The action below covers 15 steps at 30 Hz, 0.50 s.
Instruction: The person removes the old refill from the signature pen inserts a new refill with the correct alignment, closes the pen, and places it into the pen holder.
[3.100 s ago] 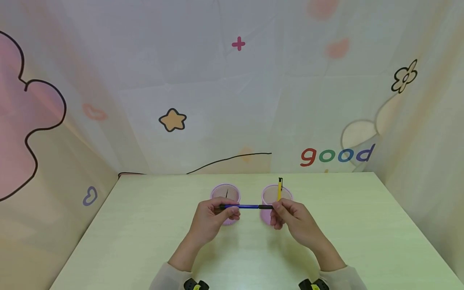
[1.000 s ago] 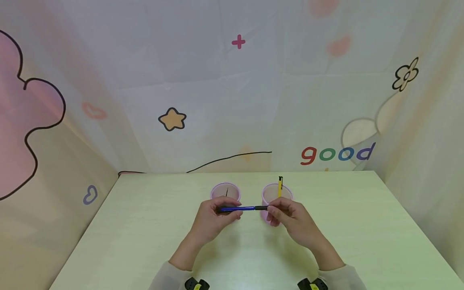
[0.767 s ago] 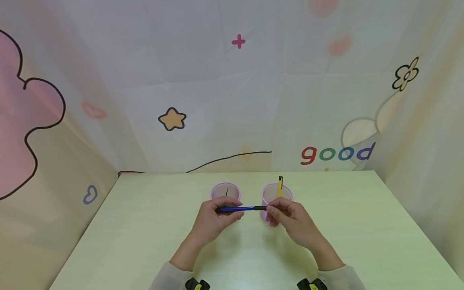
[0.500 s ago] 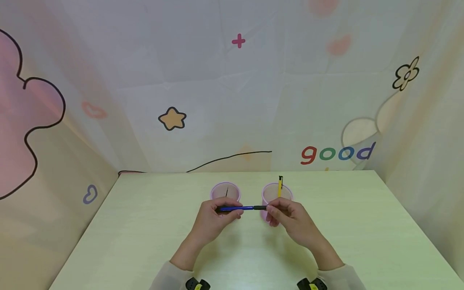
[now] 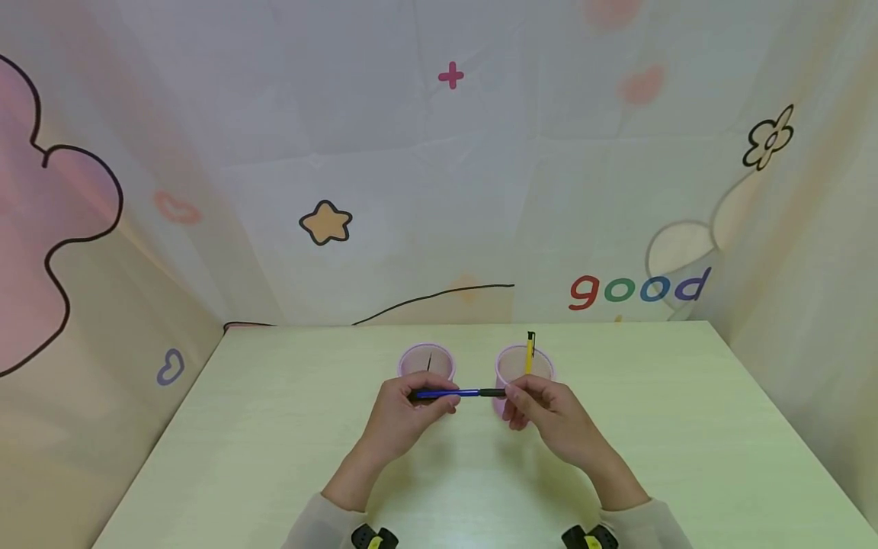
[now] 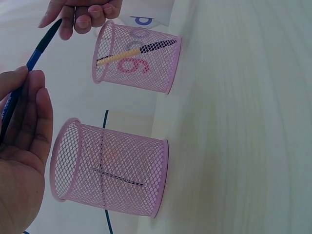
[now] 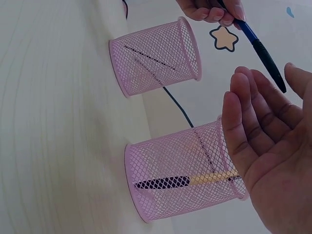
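A blue pen point(image 5: 466, 393) with a black grip lies level above the table, in front of two pink mesh pen holders. My left hand point(image 5: 405, 415) holds its blue barrel between thumb and fingers. My right hand point(image 5: 549, 408) is at the pen's black tip end; in the right wrist view the tip lies between the thumb and the relaxed fingers point(image 7: 263, 117), apparently unpinched. Inside the right pen holder point(image 6: 165, 73) leans a yellow pen point(image 5: 530, 354) with a black clip. A thin dark stick point(image 6: 119, 176) stands tilted in the left pen holder point(image 6: 161, 180).
Both holders stand upright on a pale wooden table point(image 5: 274, 457), side by side with a gap between them. A printed cloth point(image 5: 398, 152) hangs behind the table and along both its sides.
Since the earliest frame, the pen and my right hand have shifted slightly left, and my left fingers lie farther along the barrel. In the last half second almost nothing differs.
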Motion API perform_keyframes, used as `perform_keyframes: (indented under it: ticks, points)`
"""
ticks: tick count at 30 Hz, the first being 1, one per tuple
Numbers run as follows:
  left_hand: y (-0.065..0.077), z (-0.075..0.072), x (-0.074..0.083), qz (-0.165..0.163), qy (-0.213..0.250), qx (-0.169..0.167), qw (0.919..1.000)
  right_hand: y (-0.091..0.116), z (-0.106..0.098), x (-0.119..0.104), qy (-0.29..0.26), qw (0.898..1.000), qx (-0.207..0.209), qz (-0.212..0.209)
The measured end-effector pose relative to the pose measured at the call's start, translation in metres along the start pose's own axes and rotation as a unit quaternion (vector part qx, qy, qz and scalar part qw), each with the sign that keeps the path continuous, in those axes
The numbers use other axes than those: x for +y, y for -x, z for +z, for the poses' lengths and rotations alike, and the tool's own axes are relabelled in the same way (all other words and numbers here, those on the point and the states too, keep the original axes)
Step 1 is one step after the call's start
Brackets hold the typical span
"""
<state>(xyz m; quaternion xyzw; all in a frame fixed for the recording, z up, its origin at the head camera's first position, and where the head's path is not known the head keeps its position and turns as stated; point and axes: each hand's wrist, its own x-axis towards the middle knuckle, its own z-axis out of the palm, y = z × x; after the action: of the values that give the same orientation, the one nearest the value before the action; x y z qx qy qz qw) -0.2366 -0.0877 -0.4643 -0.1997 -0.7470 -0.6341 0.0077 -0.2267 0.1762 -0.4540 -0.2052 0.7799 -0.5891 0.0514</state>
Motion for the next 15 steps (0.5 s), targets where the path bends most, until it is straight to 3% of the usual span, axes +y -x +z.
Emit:
perform_keyframes:
  ticks: [8,15]
  points:
    - [-0.0006,0.001,-0.0018,0.003,0.0,-0.004,1.0,-0.0003,-0.0009,0.002,-0.001,1.0,-0.02,-0.014]
    - [-0.0006,0.0018,-0.0015,-0.002,0.002,-0.006,1.0,-0.0007,-0.0002,0.0009,-0.005,1.0,-0.02,-0.001]
